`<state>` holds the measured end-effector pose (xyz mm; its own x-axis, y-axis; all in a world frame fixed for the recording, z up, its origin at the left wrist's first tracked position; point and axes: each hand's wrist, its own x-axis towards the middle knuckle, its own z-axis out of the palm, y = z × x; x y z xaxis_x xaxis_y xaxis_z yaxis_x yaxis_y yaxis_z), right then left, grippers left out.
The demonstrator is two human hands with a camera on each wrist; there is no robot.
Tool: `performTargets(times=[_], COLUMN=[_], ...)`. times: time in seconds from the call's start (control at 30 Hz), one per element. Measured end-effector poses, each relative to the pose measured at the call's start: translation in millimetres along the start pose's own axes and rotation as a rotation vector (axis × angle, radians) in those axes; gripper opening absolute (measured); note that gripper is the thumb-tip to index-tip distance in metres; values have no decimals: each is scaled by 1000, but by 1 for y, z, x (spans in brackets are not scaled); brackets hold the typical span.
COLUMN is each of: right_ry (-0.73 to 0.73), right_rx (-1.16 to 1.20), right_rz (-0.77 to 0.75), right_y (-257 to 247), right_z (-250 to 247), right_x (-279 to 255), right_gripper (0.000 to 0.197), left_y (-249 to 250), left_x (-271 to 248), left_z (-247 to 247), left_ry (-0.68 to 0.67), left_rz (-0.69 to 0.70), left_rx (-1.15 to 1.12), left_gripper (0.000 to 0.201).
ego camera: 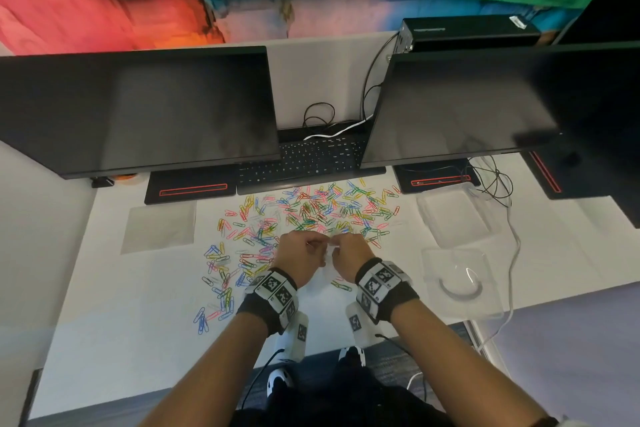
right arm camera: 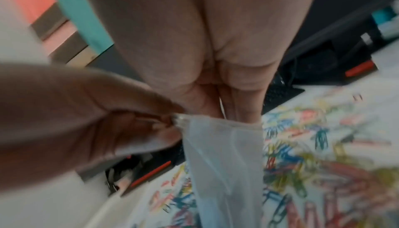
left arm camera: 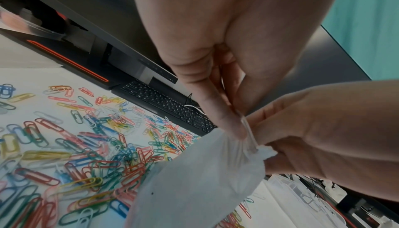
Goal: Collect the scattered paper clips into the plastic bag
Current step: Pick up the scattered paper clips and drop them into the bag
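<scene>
bench (ego camera: 114, 288): white top, two dark monitors at the back, keyboard (ego camera: 304, 158) between them.
clear trays (ego camera: 453, 218): two on the right side of the bench, apart from the clip field.
paper clips (ego camera: 311, 211): coloured, all loose on the bench. Dense patch just beyond the hands toward the keyboard, a thinner trail running down the left side. No common heading, long axes lie every way.
plastic bag (left arm camera: 194, 180): held up off the bench between both hands, right over the near edge of the clip field. Long axis about vertical, mouth at top, body hanging down. Looks empty, no clips visible inside.
left hand (ego camera: 300, 250): fingers and thumb pinching one side of the bag's top edge.
right hand (ego camera: 348, 250): pinching the other side of the top edge, hands close together, so mouth not spread.
key relation: clips lie directly below and ahead of the bag; both hands about equally near the dense patch, left hand nearer the side trail.
judgement: next is opening the mouth, then freeing one hand to feed clips in.
</scene>
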<state>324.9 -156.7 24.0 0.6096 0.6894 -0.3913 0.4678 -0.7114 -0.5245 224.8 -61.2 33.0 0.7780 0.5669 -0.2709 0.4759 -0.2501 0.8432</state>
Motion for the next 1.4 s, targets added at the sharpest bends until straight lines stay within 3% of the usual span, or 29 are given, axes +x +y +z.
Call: performTargets(times=[0.13,0.23,0.3,0.33,0.43,0.47,0.53,0.67,0.83,1.0,1.2,1.3,1.4], right_ry=[-3,102,197,165,-149,-203,-164,36,125,208,100,126,167], right_rx=[240,598,564,455,54,-19,-17,95,39,-171,-382,-175,322], right_rz=[-53,-43,48,120,331,331,267,142,165,-7,-58,49,260], right_y=[7,23,50,67,107,115,120,105,95,92,88,91,96], right_z=[-7,-22,-27,-26,-4,8,31,55,56,59,55,42,23], right_x=[-3,-6,-4,-3,-9,-11,-14,4,32,39,43,44,38], right_gripper=[29,21,19,29,99,114,123,109,89,32,15,23,10], left_y=[2,3,2,1,-2,-3,-2,2,0,-6,-11,-11,-11], left_x=[0,0,0,0,-1,-1,-1,-1,-1,-6,-7,-5,-3], left_z=[-6,-13,-21,-25,-36,-39,-44,-54,-59,-54,-51,-51,-49], left_ry=[3,51,82,94,120,127,132,146,149,128,93,85,72], left_rz=[6,-12,-21,-33,-51,-45,-37,-23,-19,-31,-52,-67,-73], left_rx=[23,14,24,22,-14,-18,-18,-35,-19,-33,-18,-32,-44], left_gripper=[19,20,22,21,29,32,29,18,15,19,18,15,14])
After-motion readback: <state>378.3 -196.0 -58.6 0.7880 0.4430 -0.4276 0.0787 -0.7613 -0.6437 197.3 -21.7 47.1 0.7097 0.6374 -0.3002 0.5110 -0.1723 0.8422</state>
